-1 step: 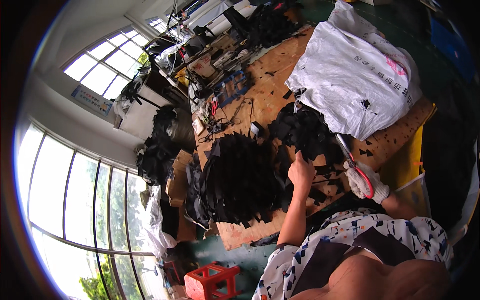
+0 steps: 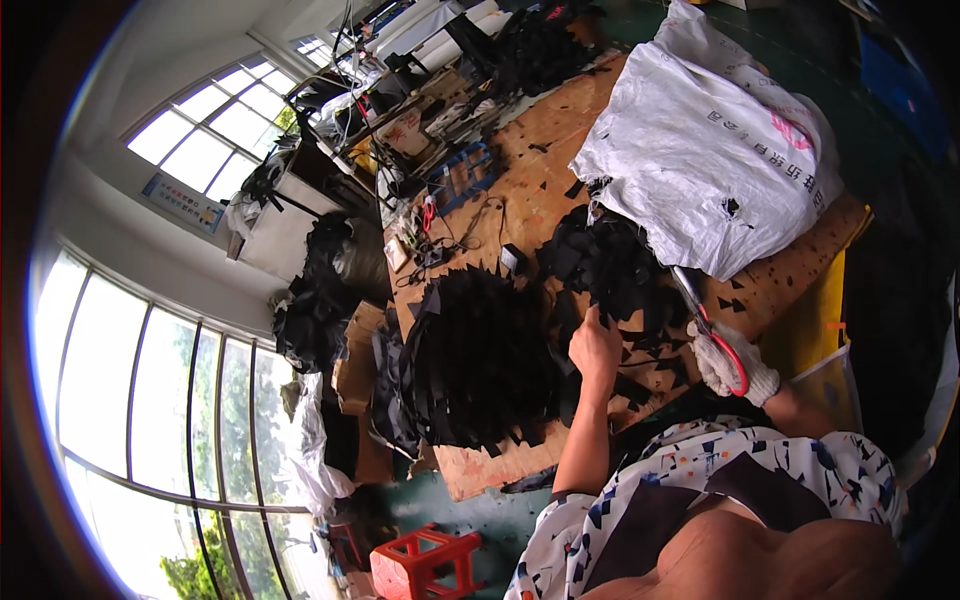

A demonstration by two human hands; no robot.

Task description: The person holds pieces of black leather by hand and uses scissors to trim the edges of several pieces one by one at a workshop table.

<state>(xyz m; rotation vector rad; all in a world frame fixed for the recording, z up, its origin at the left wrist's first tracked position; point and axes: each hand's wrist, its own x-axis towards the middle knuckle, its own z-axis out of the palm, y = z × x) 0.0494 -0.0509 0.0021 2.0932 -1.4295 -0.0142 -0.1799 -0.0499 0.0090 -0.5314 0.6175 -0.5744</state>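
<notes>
My bare left hand is closed, its fingertips up against the near edge of a heap of black fabric pieces. Whatever lies between those fingers is hidden against the dark cloth. To its right, my right hand wears a white knit glove and is closed on a pair of scissors with red handles. The scissor blades point away from me, their far end near the white sack's lower edge. Left of my bare hand stands a large, dense bundle of black fabric strips.
A big white woven sack lies on the wooden table, with small black scraps around. Farther back are a blue basket, cords and a small dark box. A red stool stands on the floor, a cardboard box by the table's left.
My left hand has shifted slightly left and toward me, its fingertips still by the black cloth. The gloved right hand and scissors stay in place.
</notes>
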